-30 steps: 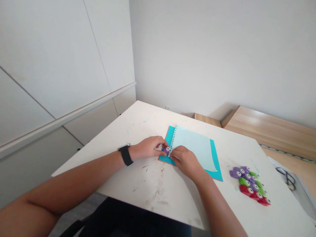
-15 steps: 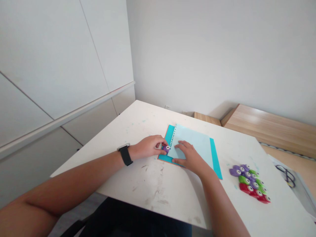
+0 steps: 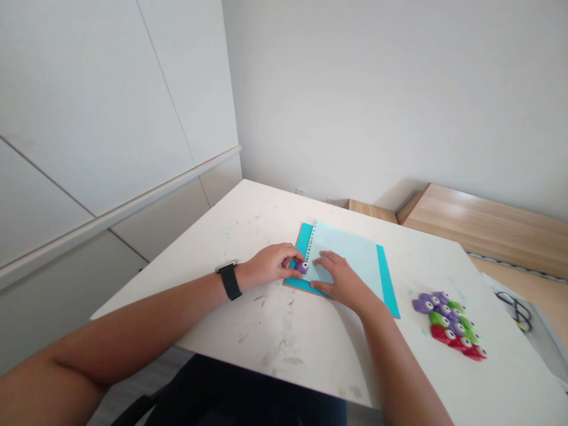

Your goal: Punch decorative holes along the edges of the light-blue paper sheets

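Observation:
My left hand, with a black watch at the wrist, pinches a small purple one-eyed toy figure between thumb and fingers. The figure is at the lower left corner of a pale blue sheet of paper with a row of punched holes along its left edge. Under the sheet lies a turquoise folder or board, showing on both sides. My right hand rests with fingers apart on the lower part of the sheet, holding nothing.
Several purple, green and red one-eyed figures stand grouped on the right of the white table. Beyond the table's right edge are a wooden cabinet and a dark cable. White panels rise at the left.
The purple figure in my left hand has shifted slightly right, onto the edge of the sheet. My right hand has stayed nearly in place.

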`<state>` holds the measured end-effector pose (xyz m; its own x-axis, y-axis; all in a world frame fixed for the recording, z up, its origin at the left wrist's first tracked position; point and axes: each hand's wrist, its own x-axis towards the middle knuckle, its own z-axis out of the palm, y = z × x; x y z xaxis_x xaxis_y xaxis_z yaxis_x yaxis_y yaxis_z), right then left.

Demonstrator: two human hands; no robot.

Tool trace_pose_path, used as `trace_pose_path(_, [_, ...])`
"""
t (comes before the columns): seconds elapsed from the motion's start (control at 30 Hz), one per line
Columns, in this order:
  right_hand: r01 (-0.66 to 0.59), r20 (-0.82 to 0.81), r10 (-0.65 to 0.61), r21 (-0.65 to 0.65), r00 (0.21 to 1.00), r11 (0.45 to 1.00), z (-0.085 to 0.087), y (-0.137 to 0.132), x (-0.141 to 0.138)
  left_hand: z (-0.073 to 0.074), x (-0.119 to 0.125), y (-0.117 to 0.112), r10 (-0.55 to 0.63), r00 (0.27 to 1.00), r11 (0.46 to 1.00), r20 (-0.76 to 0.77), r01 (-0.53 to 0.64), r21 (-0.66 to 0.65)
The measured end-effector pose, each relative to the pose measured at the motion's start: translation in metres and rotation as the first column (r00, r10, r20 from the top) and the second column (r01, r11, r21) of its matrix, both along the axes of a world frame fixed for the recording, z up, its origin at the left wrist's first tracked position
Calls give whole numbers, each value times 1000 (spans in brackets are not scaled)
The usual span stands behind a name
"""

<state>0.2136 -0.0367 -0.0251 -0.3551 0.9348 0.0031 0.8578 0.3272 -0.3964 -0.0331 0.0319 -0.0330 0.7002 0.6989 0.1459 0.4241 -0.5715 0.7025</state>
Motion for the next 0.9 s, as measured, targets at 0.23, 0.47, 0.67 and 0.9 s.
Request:
trace_pose_path(0.23, [1, 11, -1, -9, 1000, 1000, 1, -1, 0, 3, -6, 5, -109, 993, 979, 50, 116, -166])
trace_pose_path(0.47, [4, 12, -4, -17, 1000, 1000, 3, -1, -1, 1, -4, 5, -98, 995, 993, 20, 99, -61])
trace_pose_path(0.67, [-4, -40, 5, 18, 999, 1000, -1, 0, -1, 7, -4, 2, -66, 998, 997, -10, 66, -51])
trace_pose_path(0.9, [103, -293, -58, 141, 954, 985, 16, 1, -9, 13, -3, 1, 14, 997, 981, 79, 1, -192])
